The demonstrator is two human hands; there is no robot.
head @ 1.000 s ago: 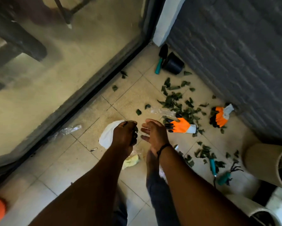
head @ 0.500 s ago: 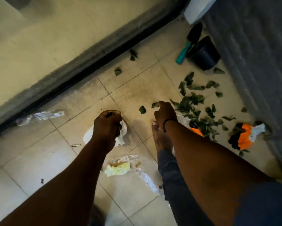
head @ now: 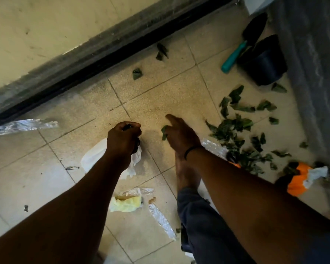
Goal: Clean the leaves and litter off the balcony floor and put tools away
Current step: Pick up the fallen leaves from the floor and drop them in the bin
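Head view: the left hand [head: 124, 139] is curled tight round a wad of dark leaf bits, just above a white bag [head: 95, 159] lying on the floor [head: 160, 96]. The right hand [head: 179, 134] pinches a single leaf [head: 164, 131] between thumb and fingers, with the forefinger stretched toward the door track [head: 107, 60].

The main leaf pile [head: 236, 134] lies to the right, near the wall, with loose strays up by the track.

Risks, as I judge them: the left fist looks full, so adding the pinched leaf may let crumbs spill back onto the tiles. The bag lies slack, its mouth hidden under the wrist, so a drop aimed at it could miss. The bare foot [head: 187, 174] stands just beside the pile and a strip of clear wrap [head: 213, 147], which could slip or scatter underfoot.

The trowel [head: 242, 44] lies against a dark pot [head: 265, 63]. Its long axis runs diagonally, teal handle toward lower left, blade toward upper right at the wall corner. An orange glove [head: 299, 178] lies at the right, cuff pointing right; a second is mostly hidden behind the right forearm.
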